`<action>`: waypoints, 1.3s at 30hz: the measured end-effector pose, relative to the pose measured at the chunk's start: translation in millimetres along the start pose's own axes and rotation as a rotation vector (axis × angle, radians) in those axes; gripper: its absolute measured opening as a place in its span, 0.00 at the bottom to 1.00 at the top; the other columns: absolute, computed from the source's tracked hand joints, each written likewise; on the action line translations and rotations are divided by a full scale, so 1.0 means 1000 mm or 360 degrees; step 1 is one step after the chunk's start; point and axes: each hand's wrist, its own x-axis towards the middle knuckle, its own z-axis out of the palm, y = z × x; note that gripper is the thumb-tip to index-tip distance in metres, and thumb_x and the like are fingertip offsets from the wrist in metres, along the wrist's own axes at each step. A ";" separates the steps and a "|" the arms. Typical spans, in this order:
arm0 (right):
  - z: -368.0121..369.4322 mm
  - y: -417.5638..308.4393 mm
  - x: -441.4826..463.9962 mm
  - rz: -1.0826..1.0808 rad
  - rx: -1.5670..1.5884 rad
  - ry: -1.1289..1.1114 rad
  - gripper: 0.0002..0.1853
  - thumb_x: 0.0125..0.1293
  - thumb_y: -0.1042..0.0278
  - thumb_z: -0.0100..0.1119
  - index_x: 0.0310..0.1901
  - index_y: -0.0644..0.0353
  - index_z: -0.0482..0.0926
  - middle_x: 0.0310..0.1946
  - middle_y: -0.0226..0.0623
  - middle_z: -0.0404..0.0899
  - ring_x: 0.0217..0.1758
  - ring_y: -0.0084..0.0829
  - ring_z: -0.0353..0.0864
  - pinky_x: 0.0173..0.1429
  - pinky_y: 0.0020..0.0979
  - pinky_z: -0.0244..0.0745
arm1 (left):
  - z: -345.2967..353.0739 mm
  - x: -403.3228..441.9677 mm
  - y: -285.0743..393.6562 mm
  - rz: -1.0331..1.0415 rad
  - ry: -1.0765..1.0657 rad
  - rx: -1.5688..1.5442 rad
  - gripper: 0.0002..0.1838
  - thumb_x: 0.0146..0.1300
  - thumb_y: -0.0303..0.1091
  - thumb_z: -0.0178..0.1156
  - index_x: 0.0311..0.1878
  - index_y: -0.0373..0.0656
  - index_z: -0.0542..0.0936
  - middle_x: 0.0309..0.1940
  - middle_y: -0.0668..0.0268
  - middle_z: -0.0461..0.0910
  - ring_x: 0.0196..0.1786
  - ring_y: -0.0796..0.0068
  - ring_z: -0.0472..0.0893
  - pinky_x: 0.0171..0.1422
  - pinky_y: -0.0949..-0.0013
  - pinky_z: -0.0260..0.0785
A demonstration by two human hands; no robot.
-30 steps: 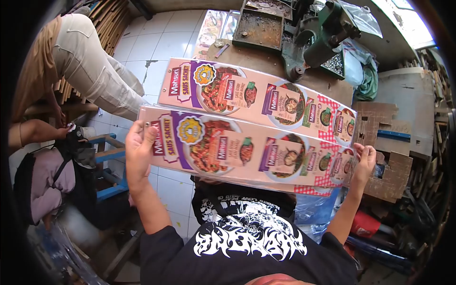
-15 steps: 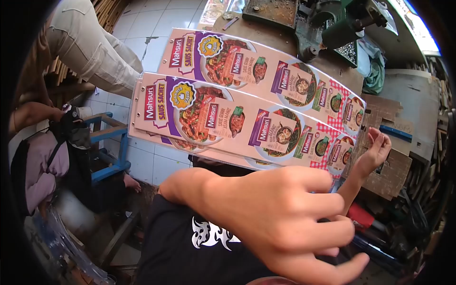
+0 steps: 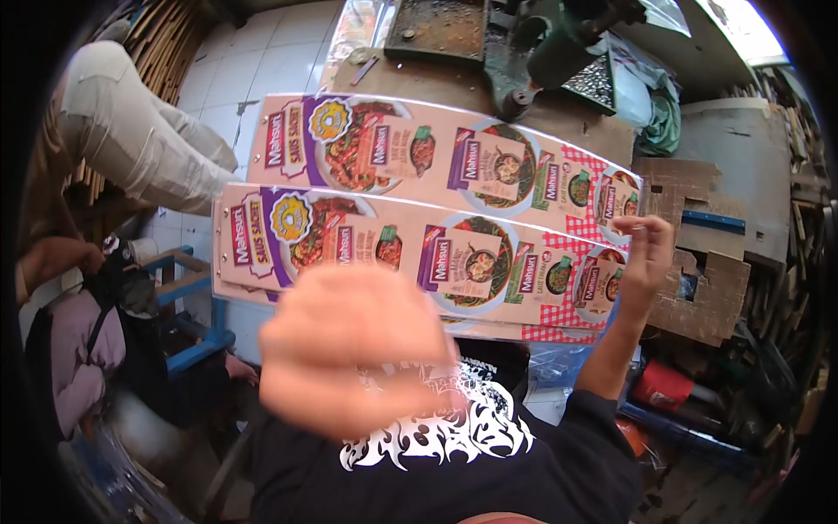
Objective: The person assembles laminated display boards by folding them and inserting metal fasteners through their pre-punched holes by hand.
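Long printed sauce-advert panels lie side by side, an upper panel (image 3: 436, 148) and a lower stack of panels (image 3: 410, 236), with small metal eyelets along the left ends. My left hand (image 3: 353, 349) is raised in front of the lower stack, close to the camera. It is rounded like a fist, but motion smears its fingers. At the right end of the panels, my right hand (image 3: 644, 249) has its fingers bent together over the upper panel's near corner. Whether they pinch the panel or something small, I cannot make out.
A green press machine (image 3: 559, 52) stands on the bench behind the panels, beside a dark metal tray (image 3: 436, 31). Cut cardboard (image 3: 698, 297) lies to the right. A person in light trousers (image 3: 131, 122) stands at left; another sits near a blue frame (image 3: 205, 349).
My left hand has swung leftward and upward, and its fingers have drawn in. My right hand has come over the upper panel's corner. The view has shifted, moving the panels down and left.
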 end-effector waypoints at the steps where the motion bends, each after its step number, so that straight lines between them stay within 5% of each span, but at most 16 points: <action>1: 0.003 -0.004 -0.004 0.0089 0.0011 -0.0199 0.05 0.76 0.72 0.50 0.45 0.64 0.73 0.41 0.42 0.85 0.41 0.26 0.82 0.49 0.28 0.77 | -0.006 -0.005 -0.004 -0.0293 -0.0060 0.0538 0.11 0.53 0.22 0.65 0.42 0.39 0.84 0.41 0.58 0.84 0.39 0.60 0.85 0.47 0.60 0.77; 3: 0.017 -0.012 -0.010 0.0042 -0.0143 -0.0329 0.04 0.75 0.73 0.51 0.44 0.64 0.73 0.42 0.44 0.85 0.42 0.27 0.83 0.48 0.29 0.77 | -0.010 -0.012 -0.032 -0.0662 -0.0375 0.1250 0.17 0.57 0.30 0.65 0.50 0.36 0.80 0.51 0.53 0.80 0.54 0.49 0.79 0.62 0.53 0.70; 8: 0.024 -0.006 -0.020 -0.0126 -0.0435 -0.0520 0.04 0.71 0.75 0.54 0.42 0.66 0.73 0.45 0.47 0.85 0.45 0.31 0.85 0.48 0.33 0.77 | -0.023 -0.056 -0.052 -0.0882 -0.0729 0.1478 0.22 0.60 0.39 0.65 0.54 0.37 0.78 0.51 0.56 0.77 0.56 0.55 0.77 0.69 0.49 0.61; 14: 0.014 -0.007 -0.016 0.0049 -0.0248 -0.0375 0.03 0.70 0.77 0.53 0.42 0.66 0.75 0.48 0.48 0.85 0.49 0.39 0.85 0.53 0.37 0.76 | -0.032 -0.052 -0.049 -0.0980 -0.0556 0.1595 0.19 0.61 0.33 0.64 0.54 0.35 0.79 0.55 0.52 0.77 0.58 0.52 0.77 0.67 0.52 0.65; 17: -0.002 0.029 0.004 -0.0203 -0.0571 0.0153 0.05 0.71 0.76 0.51 0.44 0.66 0.75 0.49 0.50 0.84 0.50 0.40 0.85 0.54 0.36 0.76 | -0.070 -0.059 -0.073 -0.1098 -0.0173 0.1871 0.20 0.64 0.32 0.62 0.56 0.32 0.78 0.57 0.48 0.76 0.60 0.47 0.75 0.66 0.54 0.66; 21: -0.023 0.050 0.016 0.0312 -0.0611 0.0309 0.07 0.72 0.72 0.52 0.44 0.67 0.75 0.49 0.51 0.84 0.52 0.38 0.84 0.55 0.37 0.76 | -0.111 -0.059 -0.090 -0.1435 -0.0098 0.2100 0.22 0.64 0.34 0.63 0.57 0.30 0.76 0.56 0.47 0.76 0.58 0.47 0.77 0.64 0.56 0.68; 32: -0.026 0.063 0.013 0.0451 -0.0330 0.0424 0.07 0.72 0.72 0.54 0.43 0.68 0.76 0.46 0.48 0.85 0.47 0.32 0.85 0.51 0.34 0.78 | -0.144 -0.065 -0.112 -0.1592 0.0075 0.2020 0.20 0.63 0.33 0.65 0.55 0.31 0.78 0.47 0.51 0.82 0.49 0.57 0.83 0.55 0.61 0.74; 35: -0.031 0.077 0.016 0.0464 -0.0255 0.0461 0.07 0.72 0.72 0.53 0.43 0.68 0.76 0.43 0.44 0.85 0.46 0.28 0.83 0.51 0.31 0.77 | -0.174 -0.087 -0.131 -0.1711 0.0600 0.1350 0.18 0.67 0.29 0.60 0.58 0.31 0.76 0.39 0.61 0.83 0.38 0.79 0.81 0.43 0.74 0.75; 39: -0.035 0.094 0.016 0.0431 -0.0024 0.0425 0.07 0.74 0.72 0.52 0.45 0.67 0.75 0.46 0.40 0.84 0.46 0.23 0.80 0.50 0.27 0.75 | -0.199 -0.095 -0.139 -0.1633 0.0854 0.0824 0.18 0.71 0.28 0.57 0.60 0.29 0.73 0.39 0.64 0.82 0.37 0.81 0.81 0.43 0.76 0.75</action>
